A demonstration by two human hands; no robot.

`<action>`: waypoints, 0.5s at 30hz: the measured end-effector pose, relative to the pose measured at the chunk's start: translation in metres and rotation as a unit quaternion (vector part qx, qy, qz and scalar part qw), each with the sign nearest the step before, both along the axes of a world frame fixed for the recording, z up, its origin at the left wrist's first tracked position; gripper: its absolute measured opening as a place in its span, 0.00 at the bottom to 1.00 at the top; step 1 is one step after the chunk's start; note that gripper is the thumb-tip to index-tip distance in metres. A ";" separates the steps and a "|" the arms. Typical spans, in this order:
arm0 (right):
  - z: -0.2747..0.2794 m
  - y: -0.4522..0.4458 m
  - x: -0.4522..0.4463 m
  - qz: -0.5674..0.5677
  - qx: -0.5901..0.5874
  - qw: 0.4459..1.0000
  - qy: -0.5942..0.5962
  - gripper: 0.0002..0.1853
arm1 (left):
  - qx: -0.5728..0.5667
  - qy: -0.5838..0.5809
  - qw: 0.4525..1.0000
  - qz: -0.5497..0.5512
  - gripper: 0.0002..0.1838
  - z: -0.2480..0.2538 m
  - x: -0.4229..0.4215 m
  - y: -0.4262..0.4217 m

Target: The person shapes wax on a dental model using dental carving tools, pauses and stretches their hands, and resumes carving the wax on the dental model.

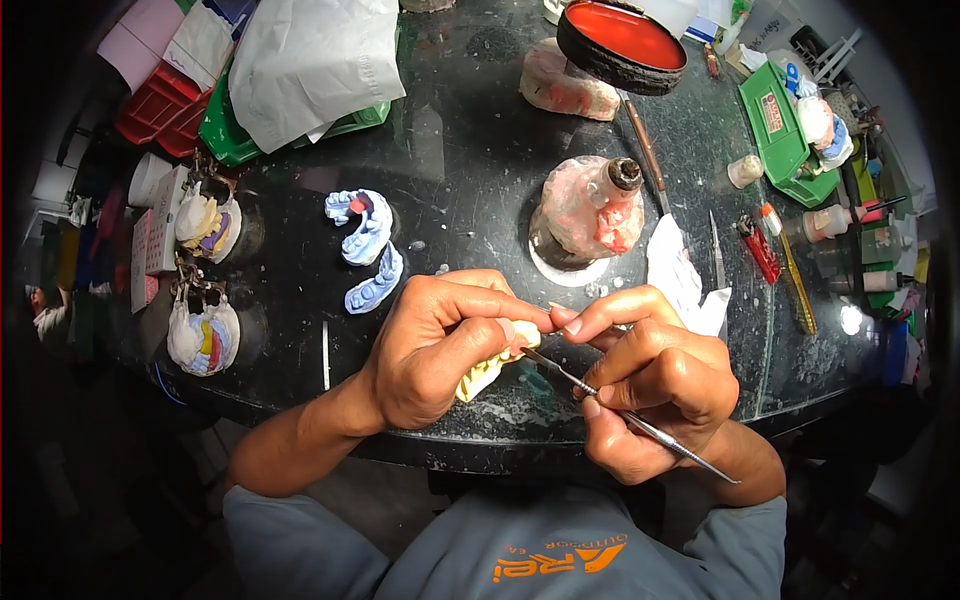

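My left hand [425, 350] is closed around a yellow dental cast [483, 378], whose upper part is largely hidden by my fingers. Pinched in my right hand [665, 385] is a thin metal dental carver [650, 430], its flat blade at the cast beside my left thumb and its hooked end pointing down to the right. The fingertips of both hands come close together just above the cast. Two pale blue dental casts [368, 235] lie on the table to the left of my hands.
A wax-smeared spirit burner [590, 215] stands ahead, behind it a round tin of red wax [625, 45] and a wax knife [645, 150]. Articulated casts [203, 330] sit left. Crumpled white paper [675, 265], a red lighter [760, 250] and a green bin [780, 130] are right.
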State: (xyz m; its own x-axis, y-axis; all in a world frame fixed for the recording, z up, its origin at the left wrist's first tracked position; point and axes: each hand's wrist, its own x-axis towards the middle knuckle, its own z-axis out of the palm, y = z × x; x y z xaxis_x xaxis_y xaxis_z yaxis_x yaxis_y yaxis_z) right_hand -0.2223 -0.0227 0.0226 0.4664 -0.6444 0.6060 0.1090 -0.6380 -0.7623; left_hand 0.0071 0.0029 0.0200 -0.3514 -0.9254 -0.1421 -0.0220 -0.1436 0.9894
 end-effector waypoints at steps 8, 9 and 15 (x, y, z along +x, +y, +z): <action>-0.002 0.000 0.000 -0.011 -0.002 1.000 -0.011 0.12 | 0.001 0.000 1.000 -0.004 0.22 0.001 0.000 0.000; -0.002 0.000 0.000 -0.010 -0.003 1.000 -0.012 0.12 | 0.003 -0.002 1.000 -0.006 0.22 0.001 0.000 0.000; -0.002 0.000 -0.001 -0.006 -0.007 1.000 -0.007 0.12 | 0.024 0.014 1.000 -0.015 0.23 0.000 0.001 -0.001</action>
